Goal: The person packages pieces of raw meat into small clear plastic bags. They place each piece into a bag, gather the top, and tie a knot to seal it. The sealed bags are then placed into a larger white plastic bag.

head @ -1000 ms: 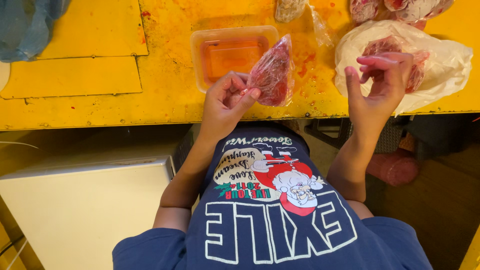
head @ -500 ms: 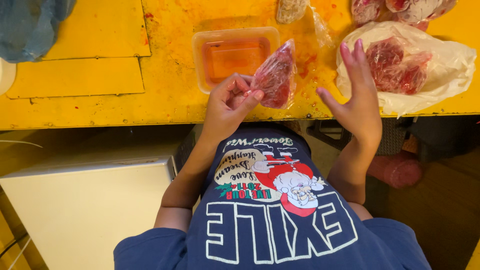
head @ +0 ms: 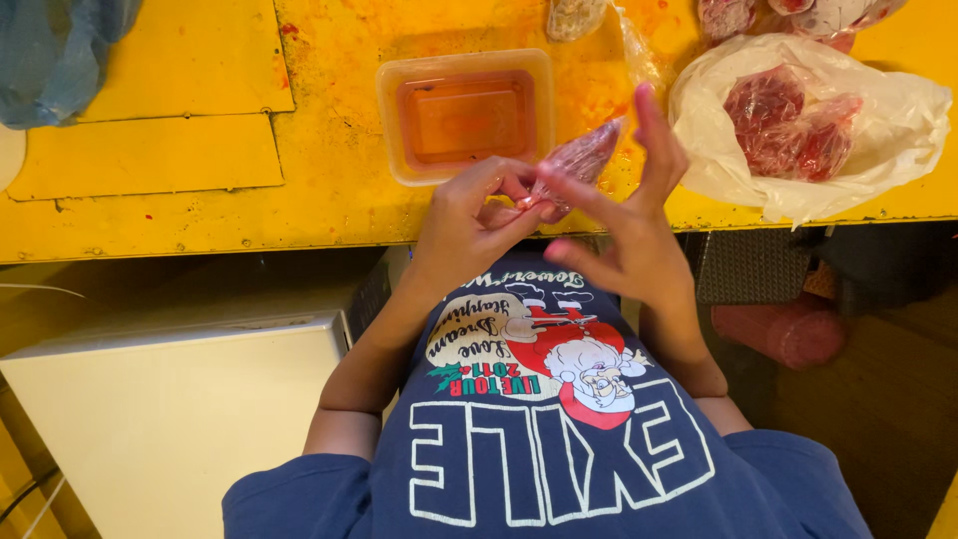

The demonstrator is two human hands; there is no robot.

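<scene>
A small clear plastic bag of red meat [head: 579, 160] is pinched at its neck by my left hand [head: 469, 225], just over the front edge of the yellow table [head: 200, 200]. My right hand [head: 624, 235] has come across to the same neck; its thumb and forefinger touch the bag there while the other fingers stick up. Behind the bag stands a shallow clear plastic tub [head: 464, 115] with reddish liquid in it. To the right lies a large white plastic bag [head: 878, 130], open, with more bagged red meat [head: 783, 130] inside.
A blue cloth [head: 55, 55] lies at the table's far left. Other small filled bags [head: 788, 15] sit at the back right edge. Below the table on the left is a white box-like surface [head: 170, 399]; a reddish cylinder [head: 778, 334] lies on the floor at right.
My right hand left the large white bag and moved left to the small bag's neck. The small bag has tilted and narrowed as its neck is gathered.
</scene>
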